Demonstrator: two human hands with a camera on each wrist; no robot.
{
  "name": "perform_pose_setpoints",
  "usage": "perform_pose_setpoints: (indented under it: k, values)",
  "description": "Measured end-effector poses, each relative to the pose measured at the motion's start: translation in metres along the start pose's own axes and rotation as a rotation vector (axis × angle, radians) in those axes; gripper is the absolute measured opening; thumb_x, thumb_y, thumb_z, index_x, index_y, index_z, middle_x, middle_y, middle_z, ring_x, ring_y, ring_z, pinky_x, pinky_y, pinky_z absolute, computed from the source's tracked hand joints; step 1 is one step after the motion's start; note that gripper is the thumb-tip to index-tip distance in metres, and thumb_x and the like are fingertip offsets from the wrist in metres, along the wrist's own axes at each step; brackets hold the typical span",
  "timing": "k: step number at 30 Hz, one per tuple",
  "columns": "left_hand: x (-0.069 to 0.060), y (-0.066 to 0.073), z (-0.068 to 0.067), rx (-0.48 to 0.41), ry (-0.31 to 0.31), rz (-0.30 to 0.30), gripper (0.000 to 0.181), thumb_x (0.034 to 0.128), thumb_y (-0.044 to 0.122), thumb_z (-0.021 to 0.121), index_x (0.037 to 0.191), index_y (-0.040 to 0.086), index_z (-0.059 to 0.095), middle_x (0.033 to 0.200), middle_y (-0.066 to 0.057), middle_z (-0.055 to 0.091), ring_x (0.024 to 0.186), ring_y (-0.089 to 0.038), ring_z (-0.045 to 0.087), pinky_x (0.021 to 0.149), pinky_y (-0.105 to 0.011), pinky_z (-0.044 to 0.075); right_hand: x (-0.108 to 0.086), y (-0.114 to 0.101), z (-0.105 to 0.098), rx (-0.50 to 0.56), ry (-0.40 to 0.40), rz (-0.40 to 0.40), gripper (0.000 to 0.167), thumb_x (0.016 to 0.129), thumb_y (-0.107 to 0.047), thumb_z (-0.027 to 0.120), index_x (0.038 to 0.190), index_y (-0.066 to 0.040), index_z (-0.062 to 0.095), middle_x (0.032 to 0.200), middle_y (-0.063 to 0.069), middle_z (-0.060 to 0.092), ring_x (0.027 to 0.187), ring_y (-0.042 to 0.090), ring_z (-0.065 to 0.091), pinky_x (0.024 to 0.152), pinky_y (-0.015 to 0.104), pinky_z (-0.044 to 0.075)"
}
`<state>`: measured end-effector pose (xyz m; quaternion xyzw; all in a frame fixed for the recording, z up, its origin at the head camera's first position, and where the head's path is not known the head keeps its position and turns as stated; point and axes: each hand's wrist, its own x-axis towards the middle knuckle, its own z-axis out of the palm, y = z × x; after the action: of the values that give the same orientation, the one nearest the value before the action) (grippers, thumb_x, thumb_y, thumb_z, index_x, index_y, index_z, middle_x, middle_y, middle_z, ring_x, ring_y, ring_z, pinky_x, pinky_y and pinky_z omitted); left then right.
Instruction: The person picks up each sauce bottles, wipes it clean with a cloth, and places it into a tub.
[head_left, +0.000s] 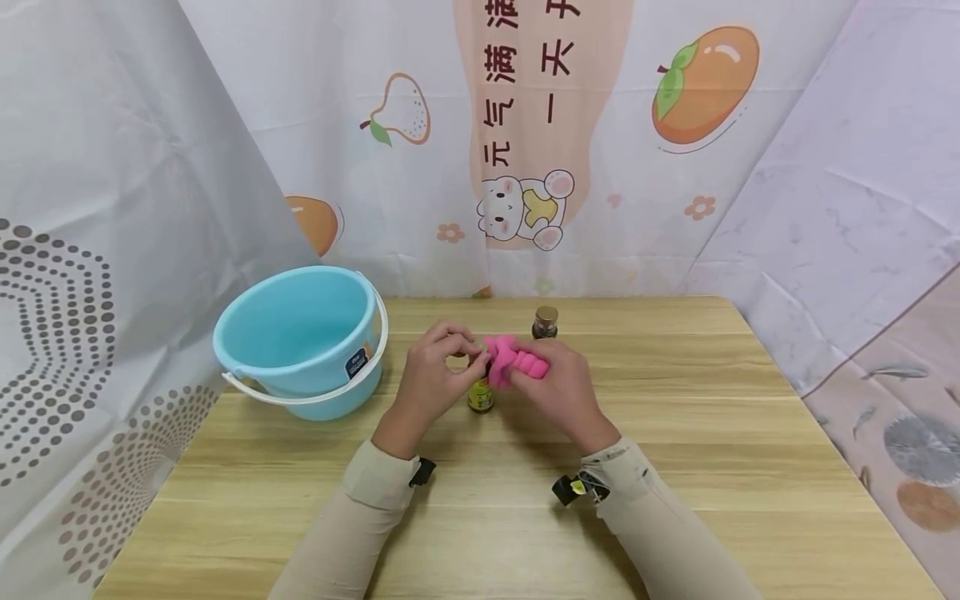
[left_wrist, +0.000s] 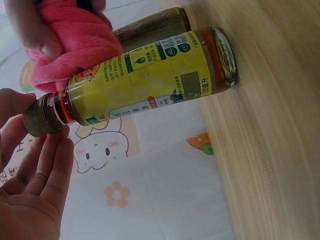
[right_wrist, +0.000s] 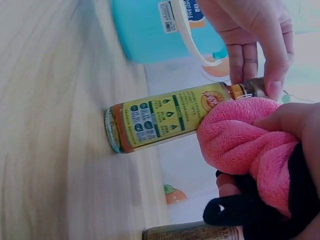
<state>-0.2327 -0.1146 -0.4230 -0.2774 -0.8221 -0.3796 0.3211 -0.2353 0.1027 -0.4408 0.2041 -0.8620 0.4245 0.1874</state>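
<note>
left hand (head_left: 433, 373) pinches the round brown cap (left_wrist: 36, 120) of a slim yellow-labelled glass bottle (left_wrist: 145, 80) upright on the wood-grain table (head_left: 487, 525), probably steadying it, since the right hand (head_left: 564, 390) grips a fluffy pink cloth (right_wrist: 240, 135) against its upper part.

Left forearm (head_left: 345, 529) and right forearm (head_left: 667, 529): both sleeved, reaching forward, converging. Left wrist (head_left: 395, 432) and right wrist (head_left: 596, 435): angled inward. Left hand (head_left: 441, 367): thumb and fingers set in a pinch. Right hand (head_left: 561, 385): fingers curl in a grip, thumb pressing.
</note>
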Motion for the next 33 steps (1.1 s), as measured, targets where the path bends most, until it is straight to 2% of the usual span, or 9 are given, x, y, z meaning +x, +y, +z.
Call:
perform_pose_setpoints:
  k: [3,11,22,33]
  values:
    - [0.0,0.0,-0.001,0.0,-0.006,0.002,0.008,0.085,0.011,0.084,0.083,0.007,0.077,0.099,-0.003,0.067,0.086,-0.013,0.068,0.076,-0.026,0.062,0.0,-0.002,0.0,0.016,-0.003,0.008,0.035,0.085,-0.02,0.085,0.12,-0.015,0.078,0.107,0.003,0.075,0.084,0.014,0.065,0.063,0.026,0.057]
    - [-0.002,-0.001,-0.002,0.004,-0.014,0.012,0.007,0.0854,0.012,0.082,0.083,0.008,0.077,0.098,-0.002,0.068,0.084,-0.012,0.067,0.074,-0.027,0.061,-0.003,-0.003,0.002,-0.011,-0.085,0.087,0.036,0.086,-0.023,0.085,0.12,-0.015,0.078,0.108,0.005,0.075,0.085,0.016,0.065,0.065,0.027,0.056]
    - [-0.002,-0.001,0.0,0.001,0.006,0.037,0.007,0.0838,0.009,0.082,0.082,0.007,0.076,0.096,-0.004,0.069,0.084,-0.013,0.068,0.074,-0.028,0.061,-0.004,0.002,0.004,-0.038,-0.162,0.155,0.038,0.087,-0.028,0.083,0.123,-0.017,0.077,0.106,0.007,0.073,0.082,0.017,0.063,0.062,0.028,0.054]
    - [0.0,0.001,0.0,0.022,-0.009,0.019,0.005,0.0855,0.011,0.079,0.083,0.01,0.075,0.092,0.001,0.066,0.083,-0.011,0.068,0.075,-0.026,0.06,-0.004,0.01,0.009,-0.084,-0.234,0.2,0.039,0.088,-0.033,0.08,0.124,-0.017,0.076,0.099,0.004,0.074,0.081,0.018,0.063,0.064,0.029,0.053]
